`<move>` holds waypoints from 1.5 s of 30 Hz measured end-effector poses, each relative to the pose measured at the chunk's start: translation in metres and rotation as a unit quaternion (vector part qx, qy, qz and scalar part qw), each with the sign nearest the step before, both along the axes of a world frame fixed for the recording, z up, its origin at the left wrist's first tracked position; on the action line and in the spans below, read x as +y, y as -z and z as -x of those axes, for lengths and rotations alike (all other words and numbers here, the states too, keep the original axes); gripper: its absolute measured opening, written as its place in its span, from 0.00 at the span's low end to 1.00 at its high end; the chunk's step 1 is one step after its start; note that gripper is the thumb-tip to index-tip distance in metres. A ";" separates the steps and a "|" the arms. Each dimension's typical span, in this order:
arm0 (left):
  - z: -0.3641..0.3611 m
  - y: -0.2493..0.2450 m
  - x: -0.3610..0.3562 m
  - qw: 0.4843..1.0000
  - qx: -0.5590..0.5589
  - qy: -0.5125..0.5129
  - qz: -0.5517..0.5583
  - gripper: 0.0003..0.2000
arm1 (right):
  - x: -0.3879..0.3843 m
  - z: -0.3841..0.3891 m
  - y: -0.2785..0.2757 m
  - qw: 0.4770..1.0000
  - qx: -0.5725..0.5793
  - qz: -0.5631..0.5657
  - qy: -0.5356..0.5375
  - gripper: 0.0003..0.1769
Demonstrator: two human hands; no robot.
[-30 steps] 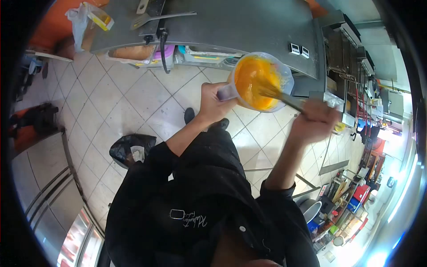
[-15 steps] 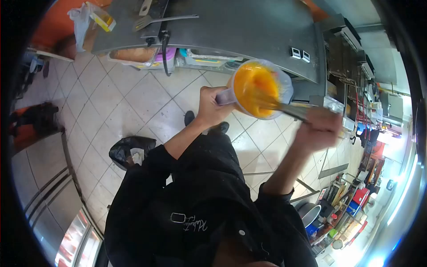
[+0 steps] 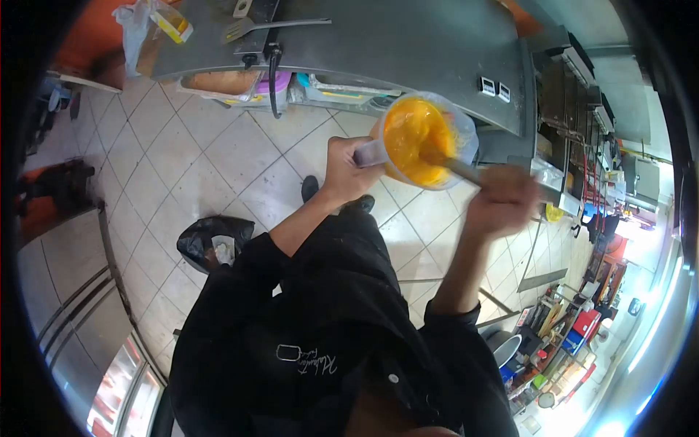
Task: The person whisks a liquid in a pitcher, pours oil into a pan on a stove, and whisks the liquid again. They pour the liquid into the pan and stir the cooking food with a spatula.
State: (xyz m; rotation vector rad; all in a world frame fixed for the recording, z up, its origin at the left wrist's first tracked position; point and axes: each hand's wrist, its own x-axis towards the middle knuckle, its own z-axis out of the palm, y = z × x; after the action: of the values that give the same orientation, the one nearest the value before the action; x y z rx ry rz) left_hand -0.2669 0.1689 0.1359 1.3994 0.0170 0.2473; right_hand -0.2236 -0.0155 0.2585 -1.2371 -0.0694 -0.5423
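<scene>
My left hand [image 3: 348, 172] is closed round the handle of a translucent plastic jug [image 3: 466, 138], held in the air in front of my body and tilted so its mouth faces me. Inside the jug is a yellow-orange liquid [image 3: 409, 135] that looks like beaten egg. My right hand [image 3: 504, 200] grips the metal handle of a whisk [image 3: 460, 170], blurred by motion. The whisk's head dips into the liquid, which partly hides it.
Beyond the jug runs a grey metal counter [image 3: 393, 44] with a slotted spatula [image 3: 277, 24] and a yellow carton [image 3: 173, 26] on it. A bin with a black bag [image 3: 198, 244] stands on the tiled floor at left. Crowded shelving [image 3: 575, 328] lines the right.
My right hand and the whisk have shifted left and a little upward, deeper into the jug. The liquid's surface has changed shape. My left hand keeps its hold on the jug.
</scene>
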 end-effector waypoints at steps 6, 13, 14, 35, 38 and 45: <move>-0.004 -0.010 0.006 1.000 -0.002 0.014 0.018 0.01 | -0.001 -0.004 -0.005 0.999 -0.023 -0.013 0.018 0.23; -0.009 -0.025 0.007 0.999 -0.033 -0.015 -0.040 0.05 | 0.020 0.005 -0.006 0.999 0.012 -0.019 -0.028 0.22; -0.013 -0.023 0.005 0.999 -0.029 -0.018 -0.039 0.05 | 0.026 0.011 -0.014 0.995 0.048 -0.050 -0.072 0.22; -0.011 -0.017 -0.004 1.000 -0.011 0.013 -0.001 0.02 | -0.012 -0.005 -0.036 0.991 0.031 -0.104 -0.072 0.23; -0.010 -0.018 -0.008 1.000 -0.018 -0.012 0.022 0.03 | 0.002 0.003 -0.008 0.998 0.045 -0.046 -0.011 0.24; -0.001 -0.021 -0.004 0.999 0.017 0.014 0.031 0.05 | -0.003 0.014 -0.083 0.991 -0.002 -0.082 -0.103 0.24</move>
State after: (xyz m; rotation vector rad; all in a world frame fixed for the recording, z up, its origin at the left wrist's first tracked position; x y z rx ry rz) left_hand -0.2663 0.1646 0.1565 1.3421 0.0326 0.1989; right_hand -0.2379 -0.0187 0.3414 -1.0548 -0.1512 -0.3639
